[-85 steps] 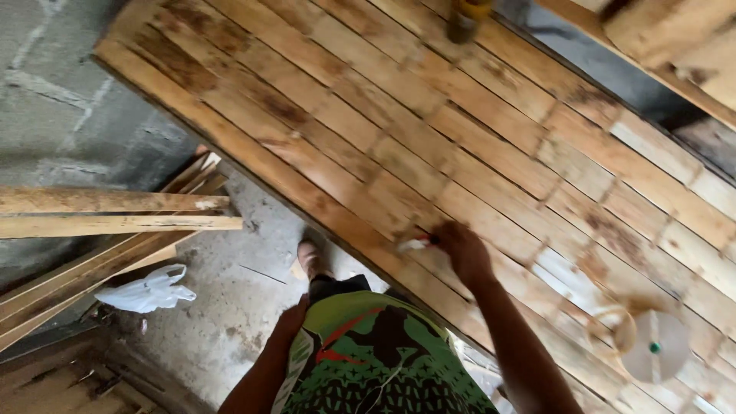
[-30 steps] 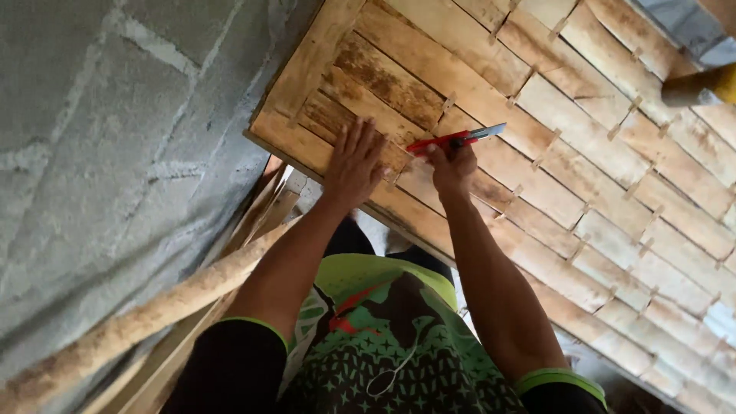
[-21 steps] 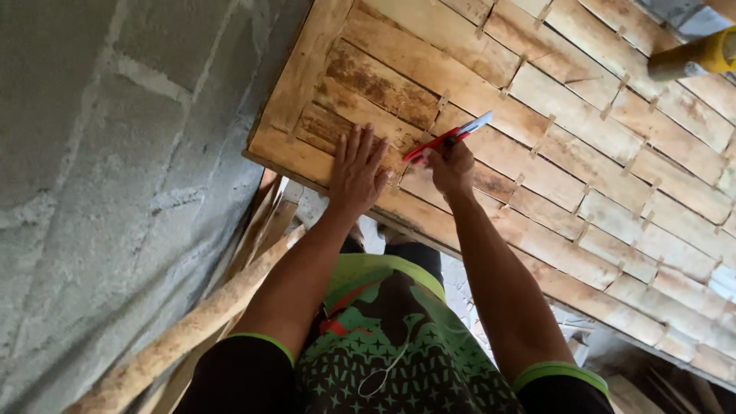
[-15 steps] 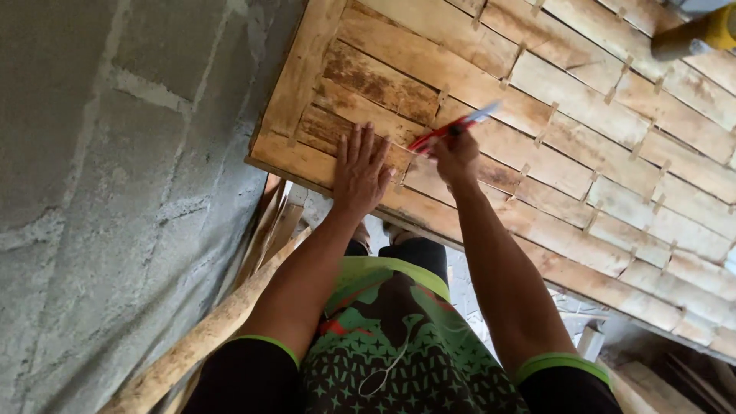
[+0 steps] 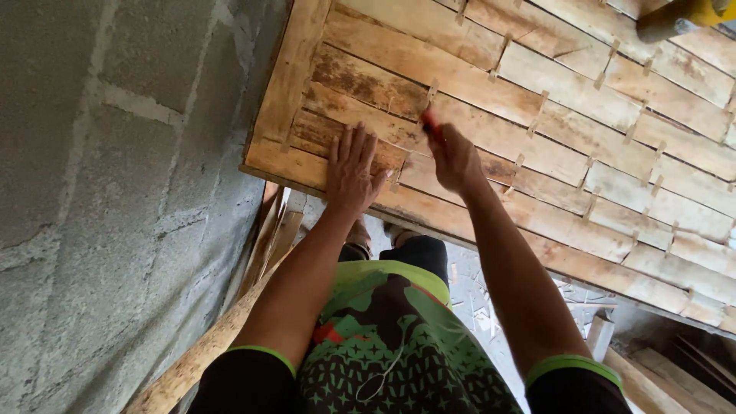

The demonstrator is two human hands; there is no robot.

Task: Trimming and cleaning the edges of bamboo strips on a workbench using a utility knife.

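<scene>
soft even daylight, mild shadows, right hand slightly motion-blurred.

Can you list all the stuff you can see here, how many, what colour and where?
wooden panel: one, brown slats in a frame, across the top and right
small wooden spacers: many, pale, wedged between the slats
red tool: one, red, only its tip shows above the right fist
block wall: one, grey, left side
loose timber: several pieces, pale brown, leaning below the panel's left corner
yellow tool: one, yellow and grey, top right corner, kind unclear
wood scraps: many, pale, on the floor below
left hand: flat on the slats
right hand: closed around the red tool
</scene>
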